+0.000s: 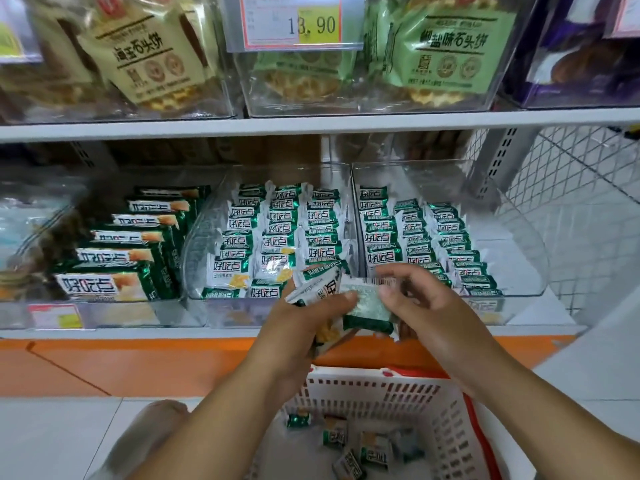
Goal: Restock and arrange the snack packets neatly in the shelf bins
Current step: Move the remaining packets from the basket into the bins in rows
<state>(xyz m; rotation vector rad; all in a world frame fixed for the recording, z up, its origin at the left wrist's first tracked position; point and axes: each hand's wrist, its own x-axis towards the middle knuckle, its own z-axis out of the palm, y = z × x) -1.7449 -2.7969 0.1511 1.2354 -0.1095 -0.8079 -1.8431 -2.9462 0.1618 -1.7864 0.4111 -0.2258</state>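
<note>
Gripping a white-and-green packet (pixel 311 289) in left hand (pixel 304 327), fingers curled beneath it, thumb laid across the top. Pinching a second packet (pixel 367 306), back face up with barcode showing, between thumb and fingers of right hand (pixel 429 306); other fingers loosely bent, not spread. Holding both packets in contact with each other, just near of the middle bin (pixel 194 258) front wall, above the lower shelf lip.

Noted in middle bin: three rows of small packets (pixel 277 233) of the same kind, standing on edge, running near to far, close to full. Noted in right bin (pixel 526 244): more packets (pixel 415 237) in three rows, crowded toward its left side, bare space along the right wall. Noted in left bin (pixel 114 315): larger dark-green packs (pixel 114 258), same branding, lined near to far.

Directly below the hands: white slotted basket (pixel 381 393) with red handle, holding several loose packets (pixel 336 434) scattered on its bottom.

On upper shelf (pixel 311 124): clear bins of cream and green cracker bags (pixel 443 53), price tag (pixel 294 24) reading 13.90. At far right: wire mesh panel (pixel 588 174). Under lower shelf: orange base strip (pixel 138 365).
</note>
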